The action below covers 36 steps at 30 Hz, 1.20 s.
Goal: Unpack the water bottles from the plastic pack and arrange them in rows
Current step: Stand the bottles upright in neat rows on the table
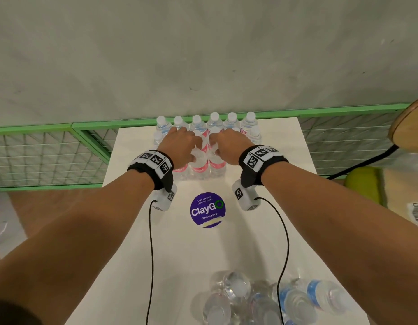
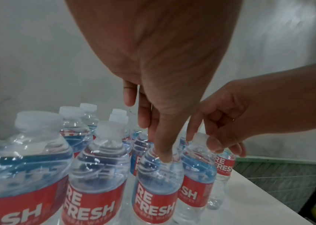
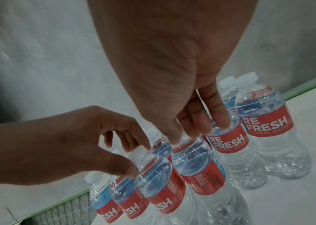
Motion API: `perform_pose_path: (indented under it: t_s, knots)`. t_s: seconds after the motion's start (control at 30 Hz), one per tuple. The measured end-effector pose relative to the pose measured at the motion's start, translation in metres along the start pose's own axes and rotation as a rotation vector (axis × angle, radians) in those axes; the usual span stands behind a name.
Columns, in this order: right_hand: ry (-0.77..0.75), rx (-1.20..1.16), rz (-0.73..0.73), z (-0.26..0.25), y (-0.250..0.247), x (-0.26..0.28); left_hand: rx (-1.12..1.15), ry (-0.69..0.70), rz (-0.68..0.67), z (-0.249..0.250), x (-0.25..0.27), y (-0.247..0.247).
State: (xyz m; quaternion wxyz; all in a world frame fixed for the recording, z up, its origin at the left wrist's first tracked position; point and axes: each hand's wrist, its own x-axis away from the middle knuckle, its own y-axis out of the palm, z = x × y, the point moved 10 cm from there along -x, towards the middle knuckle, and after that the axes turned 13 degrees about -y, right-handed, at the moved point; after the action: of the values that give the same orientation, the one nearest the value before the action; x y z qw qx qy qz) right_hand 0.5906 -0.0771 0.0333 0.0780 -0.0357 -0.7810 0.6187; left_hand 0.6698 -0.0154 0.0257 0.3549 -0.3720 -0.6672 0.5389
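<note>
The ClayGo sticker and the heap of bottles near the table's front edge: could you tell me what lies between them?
Only bare white table between the ClayGo sticker and the heap of bottles, as the head view shows.

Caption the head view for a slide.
Both hands, left hand and right hand, grip caps among upright water bottles on a white table.
</note>
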Motion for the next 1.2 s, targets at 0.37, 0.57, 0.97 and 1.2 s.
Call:
perform_pose_path:
  t_s: [0.37, 0.57, 0.97, 1.2]
  knots:
    - [-0.020, -0.057, 0.001, -0.005, 0.008, -0.002, -0.034, -0.036, 0.019, -0.006, 0.000, 0.000]
    - [0.004, -0.081, 0.014, 0.000, 0.016, -0.004, -0.014, -0.034, 0.026, -0.004, 0.000, -0.001]
    - [0.040, -0.071, 0.103, 0.002, 0.024, -0.004, 0.039, -0.029, 0.048, -0.007, 0.001, 0.002]
    - [0.050, -0.075, 0.091, 0.004, 0.027, -0.005, 0.130, -0.032, 0.029, -0.011, 0.003, 0.006]
